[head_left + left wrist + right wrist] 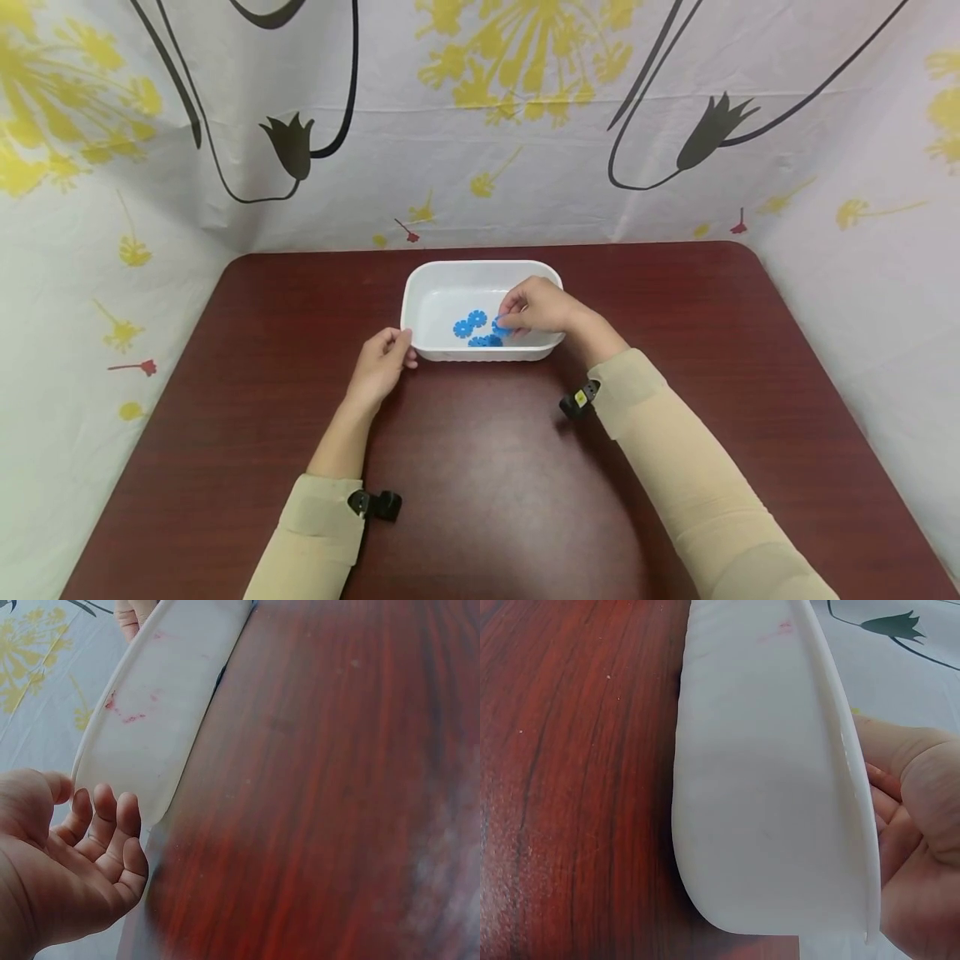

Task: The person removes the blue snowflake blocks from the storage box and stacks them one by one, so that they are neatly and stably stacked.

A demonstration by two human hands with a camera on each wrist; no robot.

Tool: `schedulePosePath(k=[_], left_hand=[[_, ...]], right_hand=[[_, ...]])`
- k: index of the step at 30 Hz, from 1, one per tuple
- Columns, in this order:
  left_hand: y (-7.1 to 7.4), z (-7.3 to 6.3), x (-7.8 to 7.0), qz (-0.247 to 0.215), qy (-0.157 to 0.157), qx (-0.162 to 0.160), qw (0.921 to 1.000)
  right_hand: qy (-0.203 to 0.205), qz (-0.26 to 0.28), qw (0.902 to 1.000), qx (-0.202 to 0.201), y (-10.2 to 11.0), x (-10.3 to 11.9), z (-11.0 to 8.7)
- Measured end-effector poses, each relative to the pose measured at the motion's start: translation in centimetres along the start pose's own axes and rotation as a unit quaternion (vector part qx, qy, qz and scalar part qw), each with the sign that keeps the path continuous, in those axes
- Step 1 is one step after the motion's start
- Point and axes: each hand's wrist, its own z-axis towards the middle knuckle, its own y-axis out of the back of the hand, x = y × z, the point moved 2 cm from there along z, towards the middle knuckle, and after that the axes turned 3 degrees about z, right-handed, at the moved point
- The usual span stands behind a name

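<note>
A white plastic tub (483,355) stands near the table's far edge, with several blue notched discs lying on its floor, one blue disc (462,329) among them at the left. Reaching over the tub's right side, my right hand (542,305) pinches another blue notched disc (500,326) between thumb and fingers, inside the tub. In the right wrist view the tub wall (765,787) hides those fingertips. My left hand (381,365) pinches the rim at the near left corner. The left wrist view has its thumb and index finger at the rim, the other fingers loosely bent.
The dark red-brown table (480,467) stretches toward me on this side of the tub. A white cloth (540,192) with yellow and grey flower prints hangs behind and along both sides. Small black cameras sit on both wrists.
</note>
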Motion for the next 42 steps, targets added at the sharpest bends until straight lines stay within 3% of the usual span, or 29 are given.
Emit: schedulePosePath(k=[10,25,42], left_hand=[[0.0,-0.1,-0.1,-0.005,0.002,0.003,1.0],[0.0,-0.1,-0.2,-0.005,0.004,0.002,1.0],[0.0,0.0,0.0,-0.001,0.003,0.0,1.0]], right_hand=[[0.02,0.01,0.9991,-0.036,0.4,-0.3,-0.2],[0.004,0.018,0.9952,-0.096,2.0,-0.3,-1.4],[-0.016,0.044,0.9902,-0.131,4.0,-1.5,-2.8]])
